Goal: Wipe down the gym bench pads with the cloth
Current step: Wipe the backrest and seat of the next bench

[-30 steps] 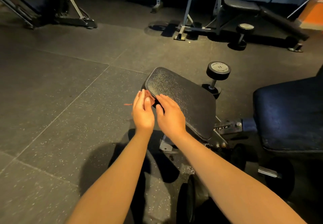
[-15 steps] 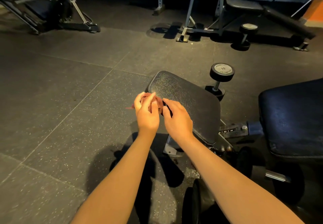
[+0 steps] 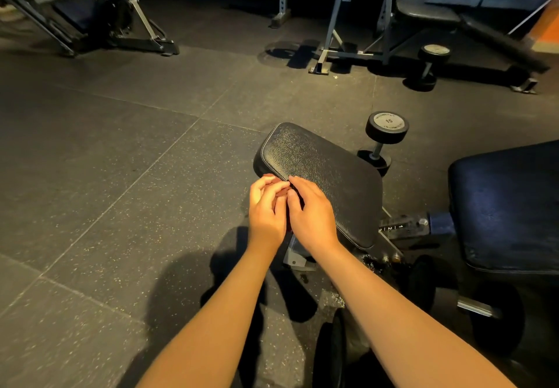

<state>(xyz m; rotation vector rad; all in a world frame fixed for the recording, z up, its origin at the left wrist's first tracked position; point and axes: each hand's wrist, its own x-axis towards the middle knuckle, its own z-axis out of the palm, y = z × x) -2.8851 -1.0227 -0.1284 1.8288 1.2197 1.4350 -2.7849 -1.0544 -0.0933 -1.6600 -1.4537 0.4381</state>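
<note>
The left hand point(image 3: 266, 209) curls its fingers round a small reddish cloth point(image 3: 282, 194), bunched at the seat pad's 8 o'clock edge. The right hand point(image 3: 313, 215) pinches the same cloth from the other side. The cloth is not spread on the seat pad point(image 3: 326, 175), so I judge the wiping barely begun, or paused for refolding. At 3 o'clock from the hands, the larger back pad point(image 3: 508, 206) shows no sign of wiping. Most of the job appears left.
</note>
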